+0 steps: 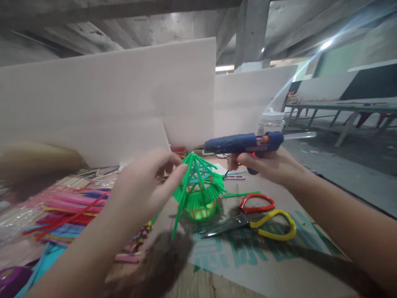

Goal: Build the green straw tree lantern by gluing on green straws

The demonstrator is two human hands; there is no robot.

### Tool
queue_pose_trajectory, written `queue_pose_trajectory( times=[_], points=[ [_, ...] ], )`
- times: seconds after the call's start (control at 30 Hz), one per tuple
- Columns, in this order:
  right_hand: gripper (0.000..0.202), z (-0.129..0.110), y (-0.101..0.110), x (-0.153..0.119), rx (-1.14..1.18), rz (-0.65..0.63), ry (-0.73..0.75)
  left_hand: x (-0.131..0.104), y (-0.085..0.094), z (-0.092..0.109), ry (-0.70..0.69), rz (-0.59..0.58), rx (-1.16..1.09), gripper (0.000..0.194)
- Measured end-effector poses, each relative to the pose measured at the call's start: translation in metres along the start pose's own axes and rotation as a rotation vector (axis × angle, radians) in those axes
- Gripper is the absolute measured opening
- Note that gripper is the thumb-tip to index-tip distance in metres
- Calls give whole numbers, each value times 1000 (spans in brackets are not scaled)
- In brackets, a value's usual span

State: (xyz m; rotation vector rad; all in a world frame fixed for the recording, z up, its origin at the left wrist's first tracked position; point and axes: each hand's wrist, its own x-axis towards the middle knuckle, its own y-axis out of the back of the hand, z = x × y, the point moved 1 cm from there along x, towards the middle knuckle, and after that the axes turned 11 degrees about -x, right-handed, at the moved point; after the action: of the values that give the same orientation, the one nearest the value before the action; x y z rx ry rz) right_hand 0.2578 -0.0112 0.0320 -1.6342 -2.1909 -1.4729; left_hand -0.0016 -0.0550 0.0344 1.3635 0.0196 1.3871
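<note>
A small green model hut [201, 186], with a pointed frame of fuzzy green pipe cleaners and a fringed skirt, stands upright on the table. My left hand [155, 178] pinches a green pipe cleaner [182, 200] that slants from the peak down past the fringe. In my right hand [266, 163] is a blue glue gun [242, 142], held level with a clear glue stick out of its back. The gun's metal nozzle points left, just above the hut's peak; whether it touches cannot be told.
Scissors with red and yellow handles [266, 223] lie right of the hut on cardboard with green lettering. Bundled colourful pipe cleaners [74, 211] lie at left. White boards [124, 95] stand behind, near a clear jar [271, 121]. A blurred tan shape [40, 165] is at far left.
</note>
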Motion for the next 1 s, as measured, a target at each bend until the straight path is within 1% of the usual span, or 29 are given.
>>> queue_pose_trajectory(
  times=[0.03, 0.1, 0.17, 0.2, 0.27, 0.33, 0.37, 0.5, 0.6, 0.8, 1.0],
  points=[
    [31, 1, 4, 0, 0, -8, 3, 4, -1, -6, 4, 27, -5, 23],
    [27, 4, 8, -1, -3, -44, 0, 11, -6, -19, 31, 13, -50, 30],
    [25, 5, 9, -3, -22, -128, 2, 16, -13, -28, 58, 3, -120, 35],
    [27, 5, 8, -3, -29, -177, 6, 17, -16, -31, 71, -9, -156, 36],
    [39, 3, 4, -5, -33, -274, 22, 18, -21, -34, 107, -42, -211, 38],
    [50, 1, -1, -5, -28, -320, 43, 18, -24, -34, 142, -70, -232, 41],
    [53, 0, -3, -5, -26, -329, 55, 18, -26, -34, 155, -76, -235, 42],
    [54, 2, -10, -5, -73, -297, 96, 17, -31, -33, 159, -78, -231, 43],
    [54, 4, -11, -5, -124, -239, 77, 17, -32, -32, 145, -88, -210, 39],
    [47, -1, -11, -6, -135, -260, -2, 18, -28, -35, 108, -118, -185, 36],
    [43, -1, -16, -4, -214, -208, 48, 19, -27, -44, 72, -140, -212, 37]
  ],
)
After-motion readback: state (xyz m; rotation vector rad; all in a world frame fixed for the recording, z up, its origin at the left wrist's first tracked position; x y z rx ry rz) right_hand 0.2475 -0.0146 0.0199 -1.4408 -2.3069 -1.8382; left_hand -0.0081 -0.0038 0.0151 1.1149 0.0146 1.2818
